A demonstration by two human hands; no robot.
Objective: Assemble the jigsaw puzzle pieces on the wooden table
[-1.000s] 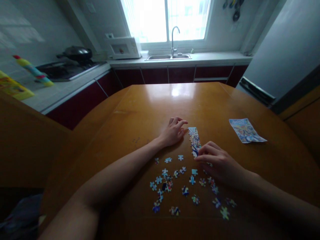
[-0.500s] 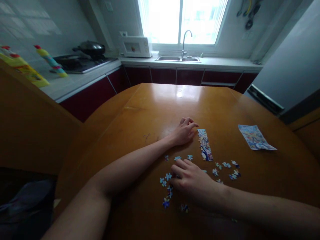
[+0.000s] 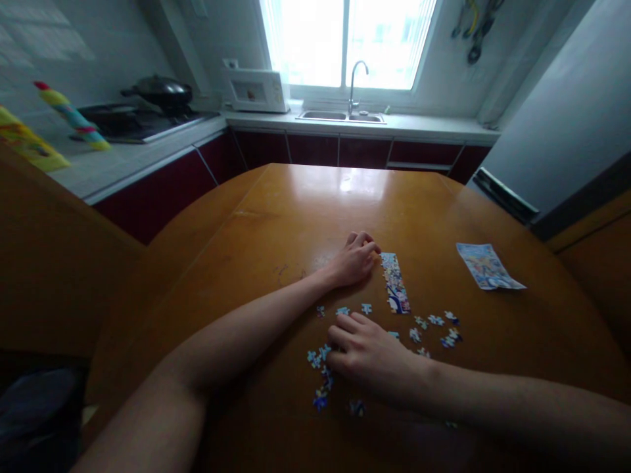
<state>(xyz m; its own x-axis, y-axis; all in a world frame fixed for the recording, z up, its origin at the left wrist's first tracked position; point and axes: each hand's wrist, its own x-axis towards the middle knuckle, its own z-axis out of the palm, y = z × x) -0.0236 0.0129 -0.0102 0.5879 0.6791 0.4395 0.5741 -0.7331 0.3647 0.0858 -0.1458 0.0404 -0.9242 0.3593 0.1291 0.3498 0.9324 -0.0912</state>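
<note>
A narrow strip of joined jigsaw pieces (image 3: 396,284) lies on the wooden table (image 3: 315,217). Beside its far left corner rests my left hand (image 3: 355,259), fingers loosely bent and partly apart, the index fingertip at the corner. Nearer to me, my right hand (image 3: 362,345) is low over the loose pieces. Its fingers curl down together, and their tips are hidden, so what they grip does not show. Left of it are several light blue pieces (image 3: 318,357) and a dark blue piece (image 3: 320,401). Another group of loose pieces (image 3: 450,338) lies to its right.
A creased picture sheet (image 3: 488,266) lies on the table's right side. Beyond the table are a sink (image 3: 323,115) with a tap, a white microwave (image 3: 259,90) and a stove with a dark pan (image 3: 162,92). A fridge (image 3: 552,118) stands at right.
The whole view has shifted slightly, so everything sits further left in the picture. Both hands keep about the same place over the table and the pieces.
</note>
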